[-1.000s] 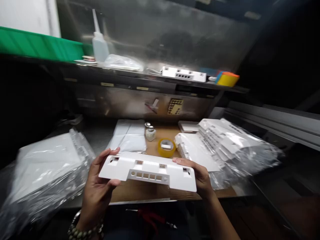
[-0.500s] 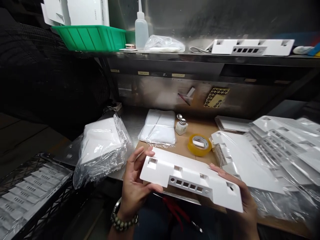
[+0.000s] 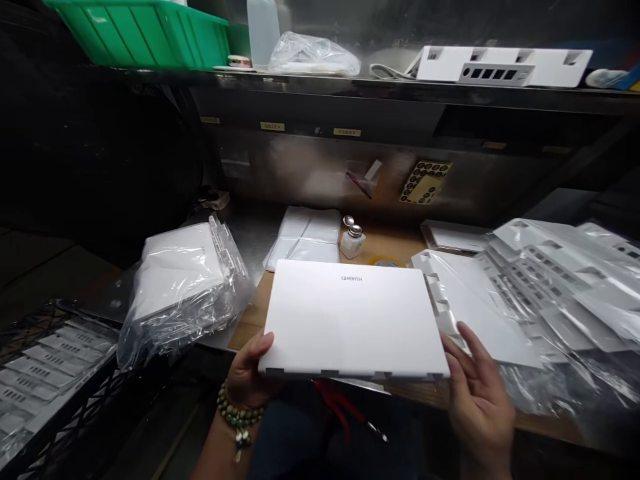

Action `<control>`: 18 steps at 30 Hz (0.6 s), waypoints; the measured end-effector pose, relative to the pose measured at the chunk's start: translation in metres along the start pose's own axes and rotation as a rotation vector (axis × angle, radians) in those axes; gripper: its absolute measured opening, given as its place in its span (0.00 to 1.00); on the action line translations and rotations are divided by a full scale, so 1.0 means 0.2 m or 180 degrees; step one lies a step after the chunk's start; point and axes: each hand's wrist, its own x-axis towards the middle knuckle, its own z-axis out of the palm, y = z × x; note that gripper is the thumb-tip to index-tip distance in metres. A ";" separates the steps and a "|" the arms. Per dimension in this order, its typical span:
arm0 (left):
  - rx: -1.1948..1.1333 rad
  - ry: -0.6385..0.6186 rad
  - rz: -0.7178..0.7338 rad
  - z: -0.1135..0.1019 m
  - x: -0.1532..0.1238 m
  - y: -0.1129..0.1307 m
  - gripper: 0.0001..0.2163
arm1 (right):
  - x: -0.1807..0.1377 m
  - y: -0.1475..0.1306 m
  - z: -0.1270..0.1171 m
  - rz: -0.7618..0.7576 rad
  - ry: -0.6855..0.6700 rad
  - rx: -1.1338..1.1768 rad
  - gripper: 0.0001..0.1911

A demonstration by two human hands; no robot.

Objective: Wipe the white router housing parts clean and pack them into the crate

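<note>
A white plastic cover panel with small lettering near its far edge is held flat in front of me, smooth face up. My left hand, with a bead bracelet at the wrist, grips its near left corner from below. My right hand supports the near right corner, fingers spread against the edge. Behind the panel lie a stack of white sheets and a small bottle with a metal cap.
A bag of white parts lies at the left and bagged white panels at the right. A black wire crate holds more parts at the lower left. The shelf above carries a green bin, a squeeze bottle and another white panel.
The panel has been turned over from its ribbed, slotted side to its smooth face. My view has shifted left and down; the tape roll is now mostly hidden behind the panel.
</note>
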 end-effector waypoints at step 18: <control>-0.0464 -0.1286 0.0105 -0.05 0.01 -0.03 0.34 | -0.15 0.03 -0.01 0.0560 -0.0574 0.0384 0.26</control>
